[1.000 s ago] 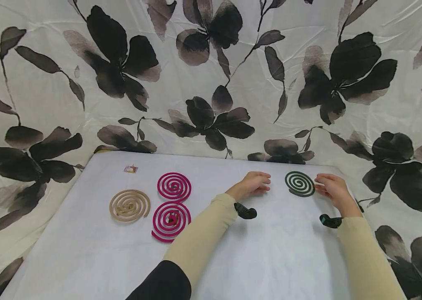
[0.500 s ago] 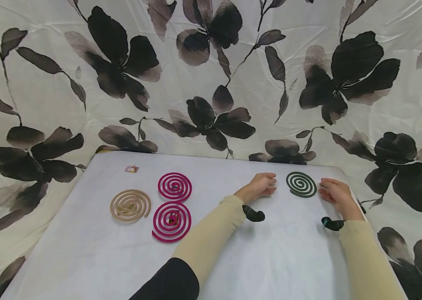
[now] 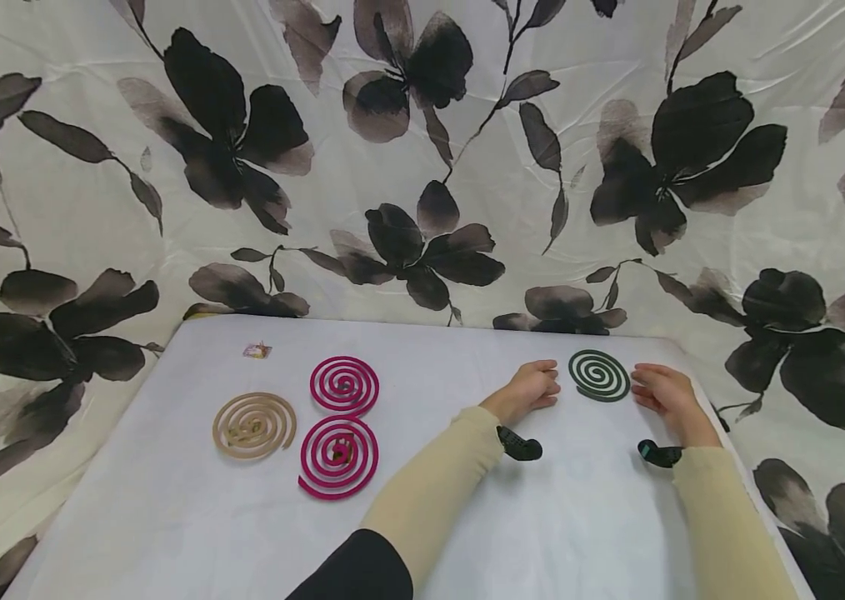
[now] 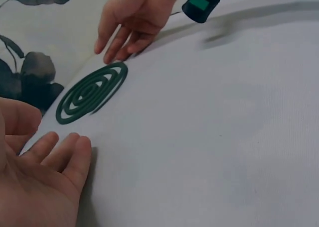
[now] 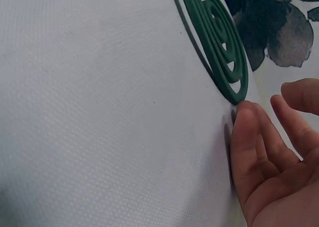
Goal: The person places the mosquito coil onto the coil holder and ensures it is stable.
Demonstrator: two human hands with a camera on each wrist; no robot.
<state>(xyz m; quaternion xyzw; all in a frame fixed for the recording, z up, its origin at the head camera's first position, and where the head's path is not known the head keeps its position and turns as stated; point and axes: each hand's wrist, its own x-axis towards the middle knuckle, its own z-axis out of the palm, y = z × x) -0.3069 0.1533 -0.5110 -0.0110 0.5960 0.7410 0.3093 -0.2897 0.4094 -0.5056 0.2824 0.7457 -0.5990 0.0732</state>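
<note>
A green mosquito coil (image 3: 599, 376) lies flat at the far right of the white table, between my two hands. My left hand (image 3: 530, 390) is just left of it, fingers relaxed and slightly bent, with a small gap to the coil in the left wrist view. On the other side is my right hand (image 3: 670, 396), its fingertips right at the coil's outer edge in the right wrist view. Neither hand grips anything. Two pink mosquito coils, an upper one (image 3: 344, 385) and a lower one (image 3: 338, 458), lie left of my left arm. Beside them is a tan coil (image 3: 253, 426).
A small printed packet (image 3: 257, 351) lies near the back left of the white table (image 3: 542, 533). Something small sits at the lower pink coil's centre. Behind the back edge hangs a floral cloth (image 3: 407, 167).
My left hand has moved right, nearer the green coil. My right hand drew slightly away from the coil, then came back to its edge. The head view has tilted a little; the coils stay put.
</note>
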